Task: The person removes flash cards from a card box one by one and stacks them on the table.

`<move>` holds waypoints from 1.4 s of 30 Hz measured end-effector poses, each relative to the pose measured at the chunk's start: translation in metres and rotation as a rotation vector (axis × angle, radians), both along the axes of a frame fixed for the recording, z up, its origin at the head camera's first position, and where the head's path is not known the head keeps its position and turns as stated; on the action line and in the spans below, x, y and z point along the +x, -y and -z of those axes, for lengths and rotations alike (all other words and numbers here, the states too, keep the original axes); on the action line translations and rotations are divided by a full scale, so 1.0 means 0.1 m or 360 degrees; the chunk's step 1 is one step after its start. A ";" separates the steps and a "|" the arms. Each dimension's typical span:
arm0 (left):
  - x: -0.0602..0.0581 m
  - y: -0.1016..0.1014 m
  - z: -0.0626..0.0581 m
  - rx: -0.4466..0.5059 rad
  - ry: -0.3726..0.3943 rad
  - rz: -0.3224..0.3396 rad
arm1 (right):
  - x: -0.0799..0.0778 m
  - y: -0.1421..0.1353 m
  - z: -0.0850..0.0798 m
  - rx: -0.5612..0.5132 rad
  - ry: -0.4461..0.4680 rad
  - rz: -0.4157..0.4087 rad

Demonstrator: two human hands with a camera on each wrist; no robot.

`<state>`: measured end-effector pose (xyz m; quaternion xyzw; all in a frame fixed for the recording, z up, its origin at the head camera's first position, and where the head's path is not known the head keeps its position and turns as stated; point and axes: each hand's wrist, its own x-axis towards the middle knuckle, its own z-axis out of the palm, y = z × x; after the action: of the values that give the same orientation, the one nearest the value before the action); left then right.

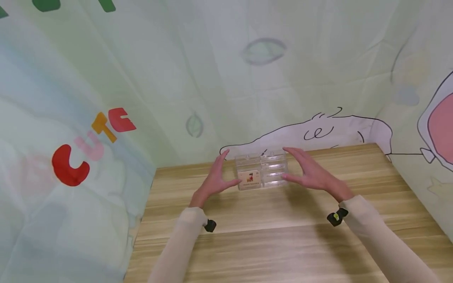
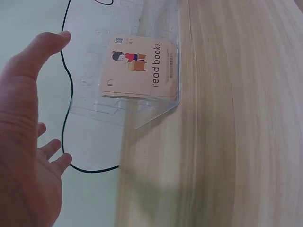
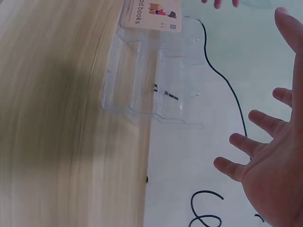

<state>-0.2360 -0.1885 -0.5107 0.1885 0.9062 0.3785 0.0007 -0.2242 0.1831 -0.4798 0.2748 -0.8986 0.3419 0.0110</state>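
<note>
A clear plastic tiered card holder [image 1: 274, 168] stands at the back of the wooden table, against the backdrop. In its front left compartment lies a small stack of cards [image 1: 250, 179]; the top one reads "read books" above a drawing of a child at a desk. To the holder's left is my left hand [image 1: 213, 179], fingers spread and thumb extended. My right hand [image 1: 313, 171] faces it from the right, fingers likewise extended. The left wrist view shows a gap between the left hand and the holder [image 2: 158, 108]. Likewise, the right wrist view has the right hand [image 3: 272, 142] apart from it.
A printed fabric backdrop [image 1: 212, 78] with letters and cartoon drawings rises behind and beside the table [image 1: 262, 243]. The table's back edge runs right behind the holder. Dark wrist-worn devices [image 1: 337, 217] sit at both cuffs.
</note>
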 end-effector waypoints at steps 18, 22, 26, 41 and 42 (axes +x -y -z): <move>-0.07 -0.27 0.63 0.0237 0.0214 -0.0170 | 0.07 0.33 0.47 -0.0447 0.0159 0.0023; -0.07 -0.29 0.71 0.0259 0.0225 -0.0147 | 0.08 0.40 0.54 -0.0484 0.0196 0.0019; -0.07 -0.30 0.78 0.0261 0.0241 -0.0122 | 0.09 0.47 0.59 -0.0517 0.0254 0.0015; -0.18 -0.29 0.91 0.0444 0.0221 -0.0036 | -0.04 0.74 0.75 -0.0522 0.0310 -0.0056; -0.19 -0.30 0.91 0.0453 0.0220 -0.0033 | -0.05 0.75 0.76 -0.0511 0.0305 -0.0056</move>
<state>-0.2549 -0.1589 -0.6020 0.1510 0.8431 0.5152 0.0323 -0.2289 0.1079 -0.5555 0.2514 -0.8245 0.5057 -0.0368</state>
